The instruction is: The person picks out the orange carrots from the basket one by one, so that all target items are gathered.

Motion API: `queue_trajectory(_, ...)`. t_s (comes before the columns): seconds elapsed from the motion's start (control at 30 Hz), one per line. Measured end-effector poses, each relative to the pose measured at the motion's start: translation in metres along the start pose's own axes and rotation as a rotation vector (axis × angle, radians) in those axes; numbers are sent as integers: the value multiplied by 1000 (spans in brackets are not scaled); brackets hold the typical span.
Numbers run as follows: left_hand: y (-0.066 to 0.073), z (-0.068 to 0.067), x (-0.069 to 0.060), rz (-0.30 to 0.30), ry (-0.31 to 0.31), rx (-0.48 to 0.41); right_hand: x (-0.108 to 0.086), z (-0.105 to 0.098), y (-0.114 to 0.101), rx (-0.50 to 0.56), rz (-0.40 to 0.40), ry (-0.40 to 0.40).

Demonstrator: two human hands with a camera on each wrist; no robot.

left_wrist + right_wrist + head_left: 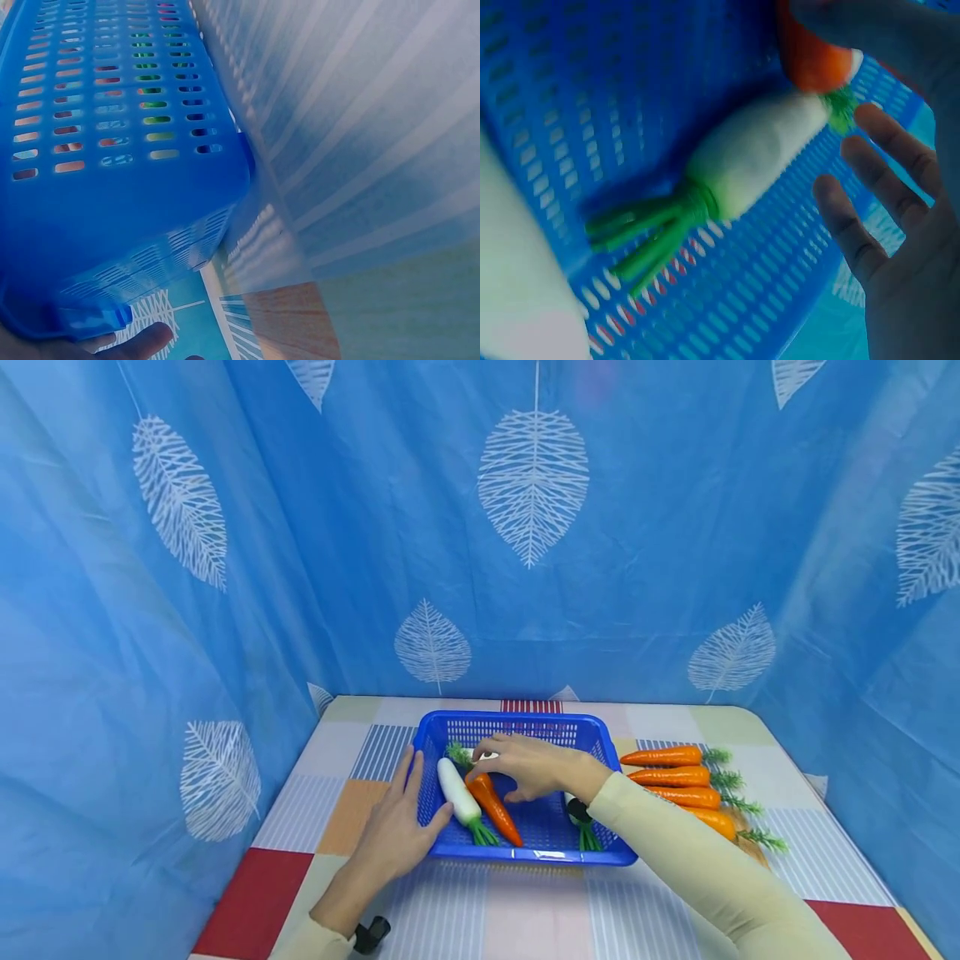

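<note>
A blue plastic basket (pixel 525 854) holds an orange carrot (pixel 498 814) lying diagonally beside a white radish (pixel 455 787). Another radish (pixel 587 835) lies at its right, mostly behind my right wrist. Along the far wall is a further radish (pixel 742 157) with green stalks. My right hand (pixel 528 767) is inside the basket, over the carrot's thick end. In the right wrist view its thumb overlaps the carrot while the other visible fingers are spread apart from it; whether the thumb touches is unclear. My left hand (pixel 401 827) rests against the basket's left side, fingers extended.
Several carrots (pixel 667 777) with green tops lie in a row right of the basket, the nearest on a brown board (pixel 752 850) partly hidden by my sleeve. A patchwork cloth (pixel 540 910) covers the table. Blue leaf-patterned curtains (pixel 637 527) enclose the back and sides.
</note>
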State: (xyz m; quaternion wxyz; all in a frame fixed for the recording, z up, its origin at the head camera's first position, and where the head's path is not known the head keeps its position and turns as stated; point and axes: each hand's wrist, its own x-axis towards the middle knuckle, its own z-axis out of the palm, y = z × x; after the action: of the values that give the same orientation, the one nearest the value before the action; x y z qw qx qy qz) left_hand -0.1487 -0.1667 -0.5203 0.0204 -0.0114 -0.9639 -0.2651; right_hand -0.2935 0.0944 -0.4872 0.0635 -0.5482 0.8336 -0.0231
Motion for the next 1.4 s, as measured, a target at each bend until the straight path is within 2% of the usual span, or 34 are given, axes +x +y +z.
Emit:
queue_trajectory(0.3, 2, 1, -1, -14, -6, -9, 6, 10, 0, -16, -16, -20)
queue_trajectory(0.63, 2, 1, 0, 5, 5, 3, 7, 16, 3, 26, -13, -31)
queue_trajectory(0.97, 1, 1, -2, 13, 3, 11, 10, 17, 0, -41, -33, -77)
queue_trajectory(1.2, 2, 1, -4, 7, 11, 1, 10, 15, -2, -71, -57, -64)
queue_trajectory(1.4, 2, 1, -2, 5, 7, 7, 9, 10, -1, -112, -30, -62)
